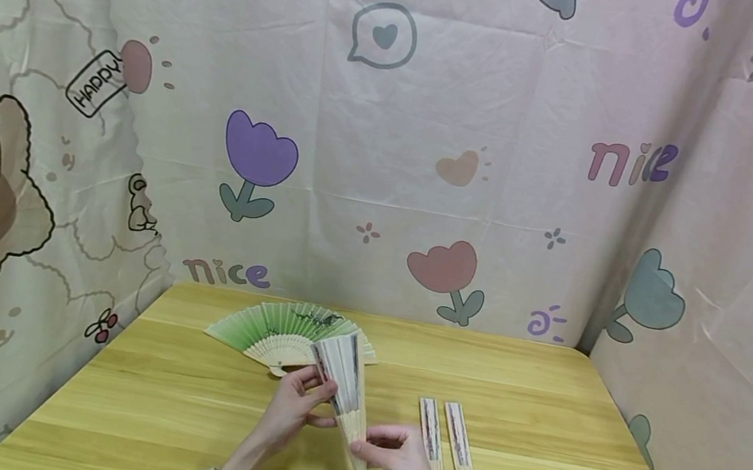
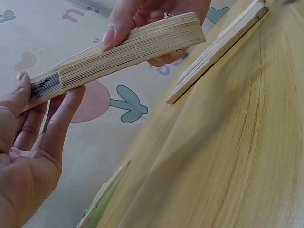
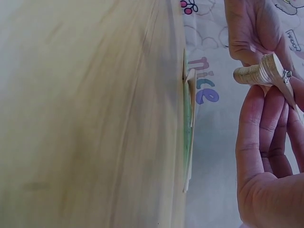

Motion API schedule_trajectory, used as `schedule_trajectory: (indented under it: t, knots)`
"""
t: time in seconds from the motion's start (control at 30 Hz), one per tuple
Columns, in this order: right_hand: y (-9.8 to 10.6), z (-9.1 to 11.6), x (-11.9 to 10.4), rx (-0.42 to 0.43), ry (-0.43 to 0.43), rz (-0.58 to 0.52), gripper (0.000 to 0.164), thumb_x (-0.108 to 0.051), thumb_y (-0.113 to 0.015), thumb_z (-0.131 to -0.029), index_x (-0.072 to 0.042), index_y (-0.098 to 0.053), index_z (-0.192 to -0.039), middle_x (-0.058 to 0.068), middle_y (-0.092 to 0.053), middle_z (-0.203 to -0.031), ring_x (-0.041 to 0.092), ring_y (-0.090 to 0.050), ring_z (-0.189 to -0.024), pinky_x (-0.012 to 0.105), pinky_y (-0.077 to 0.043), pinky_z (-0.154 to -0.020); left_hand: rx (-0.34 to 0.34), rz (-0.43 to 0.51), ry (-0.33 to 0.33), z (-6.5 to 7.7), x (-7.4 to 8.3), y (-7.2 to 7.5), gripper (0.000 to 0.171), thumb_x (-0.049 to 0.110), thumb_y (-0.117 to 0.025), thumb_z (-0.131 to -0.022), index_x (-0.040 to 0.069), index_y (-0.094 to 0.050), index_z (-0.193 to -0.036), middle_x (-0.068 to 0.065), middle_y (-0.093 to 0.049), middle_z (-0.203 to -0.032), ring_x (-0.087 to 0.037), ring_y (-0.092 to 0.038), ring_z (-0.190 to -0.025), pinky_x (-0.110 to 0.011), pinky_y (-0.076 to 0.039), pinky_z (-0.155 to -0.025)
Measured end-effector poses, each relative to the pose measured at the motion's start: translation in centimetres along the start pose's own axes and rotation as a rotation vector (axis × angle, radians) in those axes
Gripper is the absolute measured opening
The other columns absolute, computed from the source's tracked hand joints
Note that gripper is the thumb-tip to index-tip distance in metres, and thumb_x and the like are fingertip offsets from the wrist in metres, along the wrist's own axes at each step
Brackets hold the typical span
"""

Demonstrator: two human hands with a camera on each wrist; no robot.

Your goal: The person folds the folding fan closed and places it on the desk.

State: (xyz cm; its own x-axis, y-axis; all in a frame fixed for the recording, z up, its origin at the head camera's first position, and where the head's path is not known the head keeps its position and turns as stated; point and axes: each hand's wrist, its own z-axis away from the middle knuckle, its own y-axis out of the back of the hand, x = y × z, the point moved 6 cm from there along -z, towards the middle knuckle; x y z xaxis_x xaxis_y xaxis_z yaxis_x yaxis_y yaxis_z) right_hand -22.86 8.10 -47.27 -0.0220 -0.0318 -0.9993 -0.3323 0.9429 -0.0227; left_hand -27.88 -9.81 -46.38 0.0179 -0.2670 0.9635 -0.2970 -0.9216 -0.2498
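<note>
A slightly spread folding fan point(image 1: 343, 379), pale with wooden ribs, is held up over the table between both hands. My left hand point(image 1: 291, 409) pinches its upper, leaf end, with the thumb on the near side and fingers behind. The lower ribs are gripped by my right hand point(image 1: 399, 459), close to the pivot end. In the left wrist view the ribs point(image 2: 128, 50) lie stacked edge to edge, with a dark print on the leaf. The right wrist view shows the pivot end point(image 3: 266, 71) with a small metal ring. Part of the right fingers is hidden behind the fan.
An opened green folding fan point(image 1: 284, 326) lies at the table's back left, partly behind the held one. Two closed folding fans, a left one point(image 1: 430, 427) and a right one point(image 1: 462, 448), lie side by side near my right hand. Printed cloth point(image 1: 374, 146) hangs around the wooden table point(image 1: 129, 401).
</note>
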Motion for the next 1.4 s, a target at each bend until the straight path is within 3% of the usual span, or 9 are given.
schedule_trajectory:
  t: [0.13,0.2,0.43,0.57,0.73,1.03,1.27,1.4]
  knots:
    - [-0.10,0.01,0.00,-0.002,0.009,-0.001,0.033,-0.007,-0.076,-0.087,0.017,-0.068,-0.107,0.006,-0.078,-0.091,0.005,-0.068,-0.076,0.020,-0.063,-0.071,-0.018,0.005,-0.009,-0.03,0.03,-0.06,0.020,0.014,-0.063,-0.100,0.011,-0.063,-0.120,0.008,-0.072,-0.104,-0.012,-0.071,-0.096,-0.038,-0.069,-0.074]
    - [-0.09,0.01,-0.01,-0.004,0.011,0.003,0.033,-0.009,-0.076,-0.087,0.016,-0.069,-0.107,0.003,-0.078,-0.089,0.005,-0.069,-0.075,0.020,-0.063,-0.071,-0.023,0.003,-0.009,-0.05,0.02,-0.09,0.021,0.014,-0.062,-0.100,0.010,-0.062,-0.120,0.008,-0.072,-0.104,-0.011,-0.071,-0.095,-0.039,-0.069,-0.074]
    - [-0.02,0.05,-0.02,-0.011,0.027,0.028,0.032,-0.012,-0.077,-0.087,0.014,-0.070,-0.103,-0.005,-0.077,-0.083,0.004,-0.069,-0.073,0.020,-0.063,-0.069,-0.019,-0.020,0.006,-0.12,0.00,-0.19,0.039,0.015,-0.061,-0.101,-0.009,-0.053,-0.131,0.008,-0.072,-0.105,-0.012,-0.071,-0.096,-0.040,-0.069,-0.076]
    - [-0.08,0.06,0.00,-0.010,0.017,0.026,0.032,-0.011,-0.077,-0.087,0.015,-0.070,-0.104,0.001,-0.078,-0.085,0.004,-0.068,-0.072,0.019,-0.062,-0.068,-0.026,-0.029,0.013,-0.08,0.01,-0.35,0.048,0.016,-0.060,-0.102,-0.015,-0.046,-0.135,0.008,-0.071,-0.106,-0.013,-0.071,-0.097,-0.040,-0.068,-0.077]
    - [-0.14,0.11,-0.16,-0.019,0.030,0.032,0.031,-0.009,-0.076,-0.087,0.017,-0.069,-0.105,0.010,-0.078,-0.090,0.003,-0.067,-0.071,0.018,-0.062,-0.067,-0.039,-0.032,0.023,-0.06,-0.04,-0.48,0.052,0.018,-0.058,-0.103,-0.016,-0.041,-0.139,0.008,-0.071,-0.107,-0.012,-0.071,-0.097,-0.039,-0.068,-0.078]
    - [-0.22,0.02,-0.13,-0.041,0.037,0.033,0.032,-0.010,-0.077,-0.087,0.016,-0.069,-0.104,-0.006,-0.078,-0.084,0.003,-0.067,-0.071,0.018,-0.061,-0.068,-0.056,-0.047,0.025,-0.12,-0.06,-0.52,0.053,0.018,-0.058,-0.103,-0.016,-0.039,-0.140,0.008,-0.072,-0.106,-0.012,-0.070,-0.095,-0.039,-0.068,-0.078]
    - [-0.43,0.10,-0.49,-0.062,0.095,0.057,0.029,-0.008,-0.075,-0.087,0.017,-0.070,-0.102,0.013,-0.078,-0.090,0.002,-0.065,-0.069,0.015,-0.060,-0.066,-0.062,-0.052,0.011,-0.12,0.00,-0.52,0.050,0.016,-0.060,-0.102,-0.017,-0.042,-0.136,0.008,-0.072,-0.104,-0.011,-0.070,-0.093,-0.037,-0.068,-0.076]
    - [-0.43,0.08,-0.49,-0.067,0.113,0.088,0.028,-0.008,-0.075,-0.088,0.016,-0.071,-0.101,0.018,-0.076,-0.090,0.000,-0.063,-0.068,0.014,-0.060,-0.064,-0.056,-0.049,0.010,-0.10,0.03,-0.44,0.045,0.014,-0.061,-0.101,-0.015,-0.046,-0.132,0.008,-0.072,-0.102,-0.010,-0.070,-0.092,-0.037,-0.069,-0.074]
